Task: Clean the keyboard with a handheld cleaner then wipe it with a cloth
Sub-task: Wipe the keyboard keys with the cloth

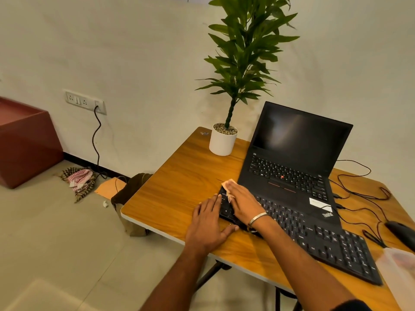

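**Now wiping: cloth on the keyboard's left end**

Head view: clearly the wiping step is in hand. The keyboard point(314, 234) lies flat on the table point(179, 176), in front of the open laptop point(292, 167) and touching or just short of its front edge. The right hand point(242, 203) lies flat, fingers straight, pressing a pale cloth point(228, 184) onto the keyboard's left end; only the cloth's edges show past the fingers. The left hand point(208, 225) rests open beside that end, fingertips and thumb touching the frame, apparently steadying it. Neither hand curls round anything.

By my judgement the keyboard is light, stiff plastic that slides easily on smooth wood, so bracing its edge suits it; the keys are loose-topped and want mild pressure. The cloth is soft and limp, best kept under a flat palm.

A dark object point(402, 234) at the right edge, trailing a cable, may be the cleaner; I cannot tell. A plant point(224, 140) stands behind.
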